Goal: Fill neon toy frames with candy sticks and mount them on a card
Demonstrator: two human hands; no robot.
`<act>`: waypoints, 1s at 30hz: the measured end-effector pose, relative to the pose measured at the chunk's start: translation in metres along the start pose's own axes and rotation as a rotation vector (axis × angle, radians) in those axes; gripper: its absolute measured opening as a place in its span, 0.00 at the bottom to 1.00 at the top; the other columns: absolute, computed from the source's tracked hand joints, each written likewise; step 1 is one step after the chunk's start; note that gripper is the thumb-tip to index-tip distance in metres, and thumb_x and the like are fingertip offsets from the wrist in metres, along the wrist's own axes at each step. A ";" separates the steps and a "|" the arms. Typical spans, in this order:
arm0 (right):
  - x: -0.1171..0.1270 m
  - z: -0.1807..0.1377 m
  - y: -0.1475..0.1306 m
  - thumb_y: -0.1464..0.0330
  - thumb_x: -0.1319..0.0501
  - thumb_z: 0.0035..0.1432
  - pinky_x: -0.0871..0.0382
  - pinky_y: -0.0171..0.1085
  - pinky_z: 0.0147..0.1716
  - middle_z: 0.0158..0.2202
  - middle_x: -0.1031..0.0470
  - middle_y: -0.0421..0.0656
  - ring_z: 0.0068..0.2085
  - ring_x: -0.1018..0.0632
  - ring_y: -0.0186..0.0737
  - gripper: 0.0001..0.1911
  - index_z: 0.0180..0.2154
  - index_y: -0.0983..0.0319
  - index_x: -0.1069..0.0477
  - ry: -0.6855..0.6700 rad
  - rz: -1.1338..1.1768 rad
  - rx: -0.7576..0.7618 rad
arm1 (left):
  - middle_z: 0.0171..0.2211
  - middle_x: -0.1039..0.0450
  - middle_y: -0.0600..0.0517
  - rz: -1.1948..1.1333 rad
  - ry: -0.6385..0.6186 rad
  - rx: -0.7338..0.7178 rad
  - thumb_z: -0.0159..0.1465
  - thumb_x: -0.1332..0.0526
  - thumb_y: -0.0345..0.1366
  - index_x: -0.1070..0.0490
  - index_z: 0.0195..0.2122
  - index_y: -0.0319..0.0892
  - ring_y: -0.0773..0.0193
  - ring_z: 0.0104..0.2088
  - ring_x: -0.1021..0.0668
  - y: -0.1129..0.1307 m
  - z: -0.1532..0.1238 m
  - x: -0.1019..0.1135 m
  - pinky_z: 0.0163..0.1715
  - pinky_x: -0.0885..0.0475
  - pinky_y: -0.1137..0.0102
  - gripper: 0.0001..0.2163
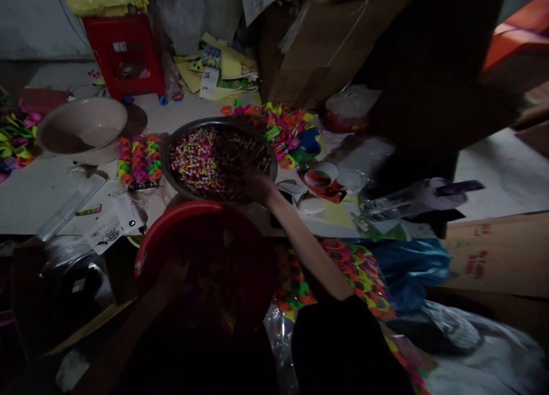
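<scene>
My right hand (255,186) reaches into the right side of a round metal bowl (166,163), among many small colourful pieces (195,163) that look like wrapped sweets. Its fingers are blurred and dark against the pieces, so their grip is unclear. Below the bowl is a large red basin (143,252), close to my body. My left hand (174,275) is inside the basin's left part, in deep shadow with its fingers hard to make out. A few dim yellow and green items (221,292) lie in the basin.
Bright plastic toy watches (139,160) stand left of the bowl, with a loose colourful heap (285,126) behind it. A beige basin (81,126), red stool (126,55) and cardboard box (317,46) are farther back. Bagged colourful pieces (360,275) lie below the table's right side.
</scene>
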State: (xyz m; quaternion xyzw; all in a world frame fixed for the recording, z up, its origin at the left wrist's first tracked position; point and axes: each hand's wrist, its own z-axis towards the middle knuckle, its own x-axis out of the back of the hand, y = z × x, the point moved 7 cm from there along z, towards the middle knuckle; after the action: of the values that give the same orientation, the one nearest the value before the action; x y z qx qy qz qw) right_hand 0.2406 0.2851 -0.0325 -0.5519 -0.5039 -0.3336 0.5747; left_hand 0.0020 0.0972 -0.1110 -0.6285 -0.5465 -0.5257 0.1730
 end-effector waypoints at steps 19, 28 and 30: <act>-0.035 0.018 0.005 0.68 0.41 0.56 0.33 0.32 0.38 0.43 0.22 0.51 0.40 0.23 0.41 0.20 0.50 0.69 0.30 -0.133 0.068 -0.200 | 0.56 0.35 0.44 -0.138 0.020 -0.010 0.65 0.42 0.42 0.35 0.55 0.40 0.53 0.53 0.29 0.000 -0.004 -0.001 0.52 0.32 0.51 0.19; -0.034 0.018 -0.007 0.67 0.43 0.60 0.34 0.37 0.45 0.49 0.26 0.58 0.51 0.25 0.50 0.20 0.52 0.70 0.34 -0.083 -0.034 -0.315 | 0.56 0.35 0.44 -0.157 0.026 -0.009 0.65 0.42 0.41 0.35 0.55 0.41 0.54 0.53 0.29 0.004 -0.006 0.006 0.52 0.32 0.52 0.18; -0.033 0.015 -0.010 0.66 0.43 0.61 0.34 0.38 0.45 0.49 0.26 0.59 0.51 0.25 0.52 0.20 0.52 0.70 0.34 -0.080 -0.060 -0.331 | 0.56 0.35 0.44 -0.161 0.029 -0.006 0.65 0.42 0.41 0.35 0.54 0.41 0.54 0.53 0.29 0.004 -0.006 0.006 0.52 0.31 0.52 0.18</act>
State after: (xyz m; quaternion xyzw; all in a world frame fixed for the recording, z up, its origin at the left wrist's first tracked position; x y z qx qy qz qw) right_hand 0.2188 0.2919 -0.0626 -0.6364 -0.4808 -0.4068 0.4453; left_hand 0.0011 0.0942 -0.1019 -0.5755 -0.5911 -0.5486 0.1360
